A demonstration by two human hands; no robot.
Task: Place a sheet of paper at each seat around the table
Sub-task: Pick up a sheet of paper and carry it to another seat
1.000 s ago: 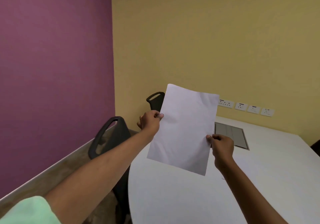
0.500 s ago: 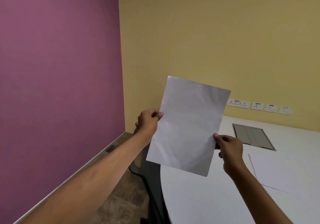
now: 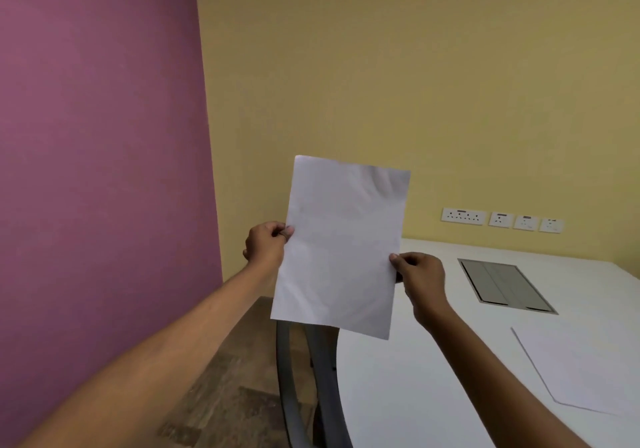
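2 hands pinch 1 sheet of paper [image 3: 341, 246] upright at centre frame: left hand [image 3: 265, 245], right hand [image 3: 420, 274]. A chair [image 3: 304, 378] (mostly hidden) is glimpsed below; another sheet [image 3: 585, 368] is cut off on the table [image 3: 433, 395], lower right.

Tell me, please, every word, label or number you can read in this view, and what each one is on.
None can be read.
Held sheet of paper: its visible side is blank.
Sheet on the table: blank.
Wall sockets: dark and reddish marks, too small and blurred to read.
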